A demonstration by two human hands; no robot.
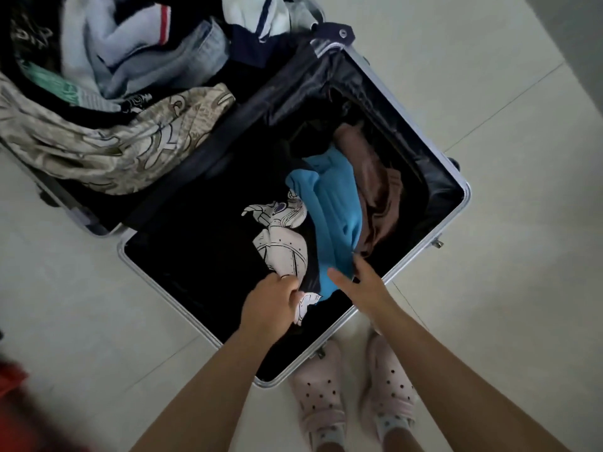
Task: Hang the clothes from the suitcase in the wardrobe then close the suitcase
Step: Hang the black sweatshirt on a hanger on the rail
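Head view: the left hand (pixel 272 296) has its grip pinched shut on the black printed shirt (pixel 280 243) in the suitcase (pixel 450 164). The right hand (pixel 360 282), open, touches the blue garment (pixel 329 203), whose long axis runs away beyond it.

Both arms reach down, left hand (pixel 272 300) fisted closed, right hand (pixel 362 283) spread flat.

Pale tiled floor (pixel 489 93) fills the surround, grout lines running diagonally. Pink perforated clogs (pixel 321 389) at 6 o'clock, side by side, toes toward 12; dotted socks (pixel 393 424) show at the heels. Blurred red object (pixel 13 380) at 8 o'clock, unidentifiable.
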